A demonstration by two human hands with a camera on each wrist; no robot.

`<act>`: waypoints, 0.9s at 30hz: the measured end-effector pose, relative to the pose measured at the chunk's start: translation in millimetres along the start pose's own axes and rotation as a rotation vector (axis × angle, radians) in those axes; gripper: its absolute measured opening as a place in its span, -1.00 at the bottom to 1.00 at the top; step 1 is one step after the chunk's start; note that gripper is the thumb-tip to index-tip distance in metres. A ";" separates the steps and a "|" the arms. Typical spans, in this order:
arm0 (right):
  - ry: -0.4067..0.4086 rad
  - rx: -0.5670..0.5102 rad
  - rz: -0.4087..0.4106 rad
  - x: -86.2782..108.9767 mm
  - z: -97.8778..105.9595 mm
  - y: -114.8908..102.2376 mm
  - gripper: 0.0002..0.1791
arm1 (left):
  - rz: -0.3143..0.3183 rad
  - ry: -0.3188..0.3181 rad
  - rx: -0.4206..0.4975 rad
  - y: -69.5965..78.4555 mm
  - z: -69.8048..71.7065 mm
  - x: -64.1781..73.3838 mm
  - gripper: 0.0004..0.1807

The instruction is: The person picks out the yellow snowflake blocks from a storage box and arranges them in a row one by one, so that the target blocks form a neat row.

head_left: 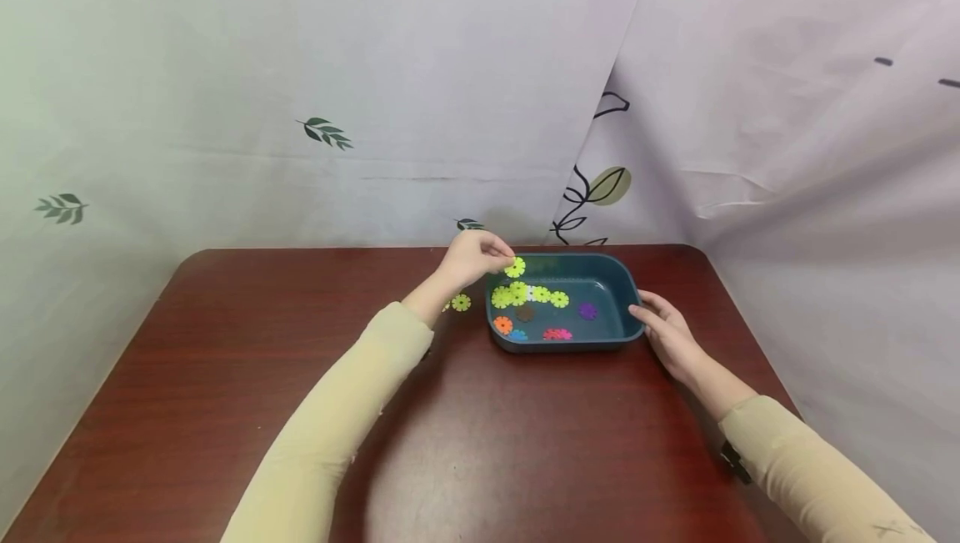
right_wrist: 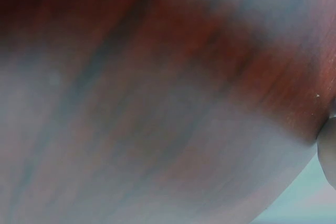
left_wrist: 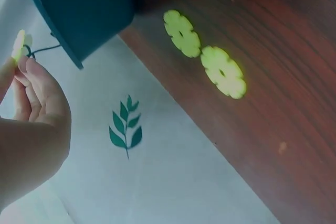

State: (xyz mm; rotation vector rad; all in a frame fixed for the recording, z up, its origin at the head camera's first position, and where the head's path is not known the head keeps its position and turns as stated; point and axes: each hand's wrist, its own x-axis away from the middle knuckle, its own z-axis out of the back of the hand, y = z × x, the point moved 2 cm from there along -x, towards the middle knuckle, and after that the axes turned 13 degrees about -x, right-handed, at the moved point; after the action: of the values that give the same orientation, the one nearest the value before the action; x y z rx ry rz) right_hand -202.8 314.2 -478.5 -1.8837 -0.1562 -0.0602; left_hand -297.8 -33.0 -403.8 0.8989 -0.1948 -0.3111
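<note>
Blue tray point(head_left: 562, 346) holds mixed-colour notched discs point(head_left: 516, 296) — mostly yellow-green. Left hand point(head_left: 472, 258) pinches a yellow-green disc point(head_left: 517, 271) by its far-left corner — right hand point(head_left: 670, 336) grips its right end.

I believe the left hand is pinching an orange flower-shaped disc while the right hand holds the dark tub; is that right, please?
Not quite: the head view shows that the disc pinched by the left hand is yellow-green, not orange; the right hand does hold the dark tub.

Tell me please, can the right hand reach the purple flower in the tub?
Probably yes, after letting go: the right hand grips the tub at its right end, and nothing covers the purple flower.
</note>
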 end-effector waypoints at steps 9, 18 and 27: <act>0.002 0.010 -0.009 -0.6 0.1 -0.3 -0.67 | 0.065 0.038 0.170 -22.6 20.0 9.6 -0.83; 0.005 0.008 -0.008 -1.4 -0.3 -0.9 -0.68 | 0.162 0.051 0.266 -47.9 39.9 23.9 -0.71; 0.026 0.034 -0.033 -0.7 0.3 -0.9 -0.61 | 0.224 0.083 0.299 -72.3 56.3 34.7 -0.67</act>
State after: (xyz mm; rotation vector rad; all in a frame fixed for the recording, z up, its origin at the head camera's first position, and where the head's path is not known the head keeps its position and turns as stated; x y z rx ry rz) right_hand -203.7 314.7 -477.9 -1.8463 -0.1697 -0.1042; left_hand -295.1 -128.5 -425.5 1.1721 -0.2673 -0.0351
